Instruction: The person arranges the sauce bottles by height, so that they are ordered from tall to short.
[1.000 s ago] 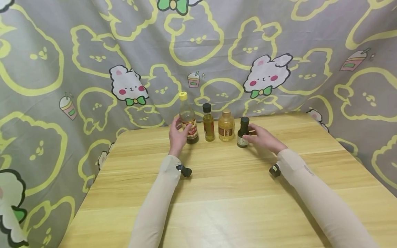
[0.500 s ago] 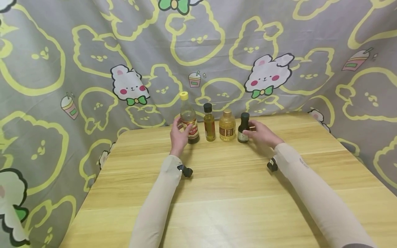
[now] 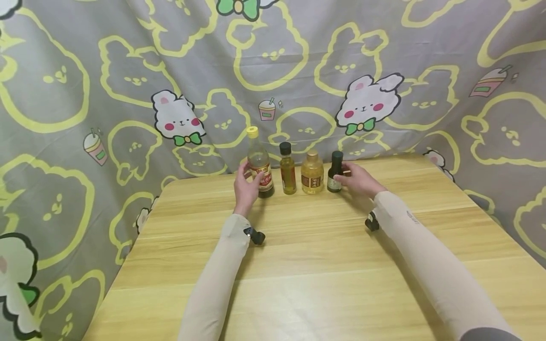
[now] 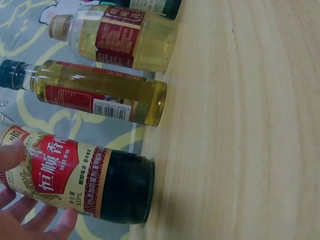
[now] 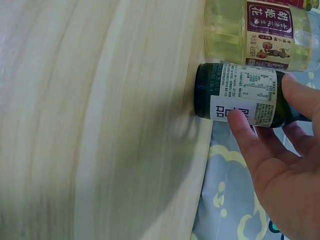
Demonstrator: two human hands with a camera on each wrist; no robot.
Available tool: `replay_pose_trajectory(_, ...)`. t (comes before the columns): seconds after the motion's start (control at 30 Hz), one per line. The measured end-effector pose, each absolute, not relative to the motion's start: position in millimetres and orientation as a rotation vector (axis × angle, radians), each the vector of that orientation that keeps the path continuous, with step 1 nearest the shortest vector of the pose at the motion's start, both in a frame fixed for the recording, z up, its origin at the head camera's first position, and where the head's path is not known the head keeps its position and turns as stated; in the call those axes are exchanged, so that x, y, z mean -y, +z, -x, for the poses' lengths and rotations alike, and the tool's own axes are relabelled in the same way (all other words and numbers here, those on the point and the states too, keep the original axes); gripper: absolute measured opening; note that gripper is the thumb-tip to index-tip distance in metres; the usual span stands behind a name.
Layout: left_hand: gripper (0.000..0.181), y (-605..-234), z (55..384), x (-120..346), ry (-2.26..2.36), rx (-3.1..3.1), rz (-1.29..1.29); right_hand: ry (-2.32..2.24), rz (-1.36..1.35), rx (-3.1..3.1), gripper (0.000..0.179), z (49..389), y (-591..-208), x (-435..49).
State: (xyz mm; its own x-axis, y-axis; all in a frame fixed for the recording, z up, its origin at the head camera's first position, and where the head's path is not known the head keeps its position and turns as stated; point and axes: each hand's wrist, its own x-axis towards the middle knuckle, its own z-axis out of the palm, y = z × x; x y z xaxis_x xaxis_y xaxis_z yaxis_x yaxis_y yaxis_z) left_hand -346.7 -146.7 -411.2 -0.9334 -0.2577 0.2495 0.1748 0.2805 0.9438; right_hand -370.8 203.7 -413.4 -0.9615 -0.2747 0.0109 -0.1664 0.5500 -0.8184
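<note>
In the head view four upright bottles form a row, so several stand side by side near the table's back edge. My left hand (image 3: pixel 246 190) holds the leftmost, a tall vinegar bottle (image 3: pixel 266 182) with a yellow cap, thumb in front and fingers round its left side. At the right end, my right hand (image 3: pixel 361 181) grips a small dark green bottle (image 3: pixel 336 166) with a pale label. In the right wrist view, this dark green bottle (image 5: pixel 250 95) lies between thumb and fingers. Between the hands stand a slim black-capped oil bottle (image 3: pixel 288 176) and a wider cooking oil bottle (image 3: pixel 313 176).
The wooden table (image 3: pixel 298 284) stretches from the bottles toward me. A grey curtain (image 3: pixel 273 71) with yellow outlines and rabbit prints hangs right behind the row. Small black wrist cameras sit on both sleeves.
My right hand has moved the dark green bottle back, away from me, level with the others. My left hand has stayed at the vinegar bottle.
</note>
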Motion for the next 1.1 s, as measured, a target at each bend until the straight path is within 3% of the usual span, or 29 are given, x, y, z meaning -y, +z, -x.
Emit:
replay_pose_trajectory(0.57, 0.064, -411.8, 341.3, 153.0, -1.681, 2.17, -0.033, -1.401, 0.391, -2.67, 0.063, 373.6, -411.6, -198.7)
replay_pose_trajectory(0.83, 0.065, -408.9, 318.9, 176.2, -1.475, 2.322, -0.023, -1.339, 0.355, -2.675, 0.095, 360.2, -422.4, -210.5)
replay_pose_trajectory(1.1, 0.074, -380.9, 284.2, 216.1, -1.045, 2.547, -0.029, -1.102, 0.334, -2.894, 0.107, 325.5, -378.6, -232.2)
